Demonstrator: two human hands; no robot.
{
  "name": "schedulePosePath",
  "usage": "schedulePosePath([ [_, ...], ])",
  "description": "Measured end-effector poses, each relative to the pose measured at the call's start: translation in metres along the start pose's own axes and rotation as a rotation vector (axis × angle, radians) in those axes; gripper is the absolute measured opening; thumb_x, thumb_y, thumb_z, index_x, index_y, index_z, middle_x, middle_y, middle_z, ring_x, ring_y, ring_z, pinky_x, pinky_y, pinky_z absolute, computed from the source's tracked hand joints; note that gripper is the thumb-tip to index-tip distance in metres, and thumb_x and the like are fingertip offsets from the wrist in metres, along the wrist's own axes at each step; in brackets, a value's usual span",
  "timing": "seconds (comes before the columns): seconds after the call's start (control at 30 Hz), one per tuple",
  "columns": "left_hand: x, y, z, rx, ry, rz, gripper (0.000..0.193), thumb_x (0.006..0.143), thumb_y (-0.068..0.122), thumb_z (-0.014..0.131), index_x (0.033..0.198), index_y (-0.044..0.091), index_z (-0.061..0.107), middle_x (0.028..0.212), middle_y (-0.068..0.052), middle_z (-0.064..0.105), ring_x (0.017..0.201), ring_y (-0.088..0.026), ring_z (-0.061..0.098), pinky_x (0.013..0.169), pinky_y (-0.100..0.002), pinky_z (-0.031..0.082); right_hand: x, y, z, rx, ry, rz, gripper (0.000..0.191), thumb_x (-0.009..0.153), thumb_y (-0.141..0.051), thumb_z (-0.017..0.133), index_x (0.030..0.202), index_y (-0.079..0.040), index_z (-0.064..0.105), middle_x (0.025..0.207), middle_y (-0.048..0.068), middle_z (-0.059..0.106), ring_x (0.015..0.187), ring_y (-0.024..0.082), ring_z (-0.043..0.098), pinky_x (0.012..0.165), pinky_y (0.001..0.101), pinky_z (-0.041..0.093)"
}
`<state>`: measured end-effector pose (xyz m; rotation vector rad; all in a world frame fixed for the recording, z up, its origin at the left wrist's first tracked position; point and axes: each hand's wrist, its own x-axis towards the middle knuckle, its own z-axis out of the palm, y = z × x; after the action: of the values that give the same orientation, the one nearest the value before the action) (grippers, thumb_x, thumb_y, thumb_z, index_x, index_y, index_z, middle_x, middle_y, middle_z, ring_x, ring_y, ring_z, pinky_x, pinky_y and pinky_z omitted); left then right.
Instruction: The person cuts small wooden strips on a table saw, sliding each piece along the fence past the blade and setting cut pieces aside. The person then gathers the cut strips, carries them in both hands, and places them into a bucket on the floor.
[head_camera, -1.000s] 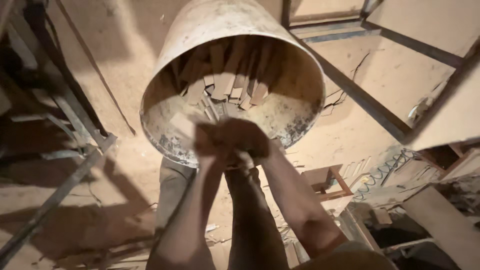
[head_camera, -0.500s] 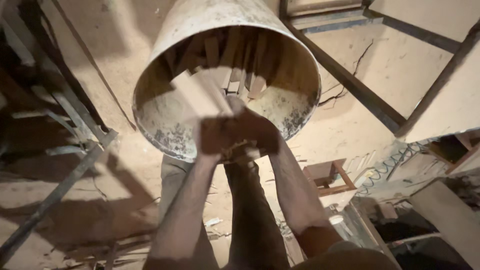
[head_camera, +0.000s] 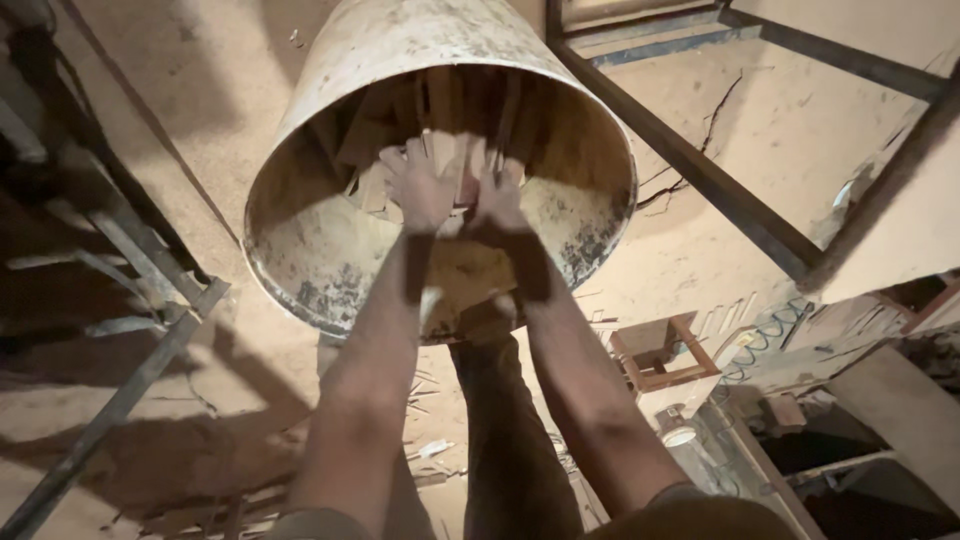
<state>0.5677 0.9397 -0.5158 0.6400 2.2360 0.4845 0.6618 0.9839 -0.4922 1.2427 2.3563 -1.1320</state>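
Drum (head_camera: 330, 250), large, round and metal, lies tilted on the sandy floor (head_camera: 700, 190) with its open mouth facing the camera. Its inner wall is pale and stained with dark patches along the lower rim. Wooden offcuts (head_camera: 440, 110), short flat strips, are stacked deep inside against the far end.

Both arms extend straight forward into the drum mouth, side by side. Left hand (head_camera: 420, 185) is inside the drum, fingers spread and pointing toward the offcuts, palm away from the camera. Right hand (head_camera: 497, 195) sits just beside it, touching or nearly touching it, fingers likewise directed at the stack. Both hands are blurred. Whether either grip is closed on a strip or merely pressed against the wood cannot be told from this view; the fingers look extended rather than clenched.

Below the drum rim, between the forearms, the person's dark trouser leg (head_camera: 510, 440) shows. Thin wood slivers (head_camera: 430, 450) lie scattered on the floor near it.

Dark metal bars (head_camera: 120, 400) run diagonally at the left. A long dark metal frame member (head_camera: 700, 170) crosses behind the drum at the right. A small open wooden box frame (head_camera: 660, 355) stands at lower right, with a coiled blue cable (head_camera: 765, 340) just beside it.
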Motion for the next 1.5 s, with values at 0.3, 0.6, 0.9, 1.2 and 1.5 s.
schedulePosePath([
  [0.3,0.002,0.000,0.012,-0.035,0.216,0.141,0.056,0.077,0.042,0.085,0.106,0.002,0.060,0.108,-0.026,0.056,0.106,-0.047,0.051,0.090,-0.059,0.042,0.047,0.010,-0.016,0.897,0.014,0.785,0.048,0.089,-0.042,0.071,0.074,0.004,0.075,0.063,0.006,0.069,0.057,0.015,0.061,0.055,0.0341,0.050],
  [0.6,0.018,-0.020,0.006,-0.254,-0.327,0.209,0.032,0.088,0.036,0.075,0.091,0.004,0.070,0.088,-0.018,0.066,0.081,-0.034,0.061,0.070,-0.050,0.049,0.043,0.003,-0.006,0.927,-0.076,0.659,0.054,0.079,-0.046,0.083,0.080,0.008,0.077,0.072,0.009,0.073,0.060,0.016,0.066,0.052,0.0334,0.052],
  [0.9,0.018,-0.023,0.009,-0.713,-0.522,-0.158,0.034,0.094,0.033,0.069,0.085,0.000,0.073,0.079,-0.014,0.072,0.067,-0.023,0.068,0.059,-0.039,0.054,0.041,0.020,0.007,0.941,0.034,0.710,0.059,0.083,-0.048,0.084,0.070,0.008,0.073,0.059,0.007,0.063,0.049,0.013,0.056,0.043,0.0298,0.042],
  [1.2,0.053,-0.019,-0.004,-0.836,-0.762,-0.631,0.042,0.087,0.035,0.076,0.104,-0.003,0.078,0.094,-0.011,0.079,0.074,-0.019,0.075,0.067,-0.032,0.061,0.039,0.004,0.003,1.356,-0.108,0.544,0.027,0.092,-0.021,0.078,0.103,0.004,0.076,0.088,0.007,0.074,0.071,0.014,0.068,0.058,0.0275,0.053],
  [1.5,0.035,-0.006,-0.026,-0.702,-0.740,-0.419,0.054,0.091,0.038,0.074,0.122,-0.005,0.070,0.109,-0.016,0.077,0.093,-0.022,0.077,0.083,-0.033,0.065,0.025,-0.005,-0.013,1.444,-0.092,0.346,0.044,0.088,-0.003,0.078,0.127,0.008,0.062,0.113,0.016,0.071,0.098,0.023,0.073,0.085,0.0376,0.063],
])
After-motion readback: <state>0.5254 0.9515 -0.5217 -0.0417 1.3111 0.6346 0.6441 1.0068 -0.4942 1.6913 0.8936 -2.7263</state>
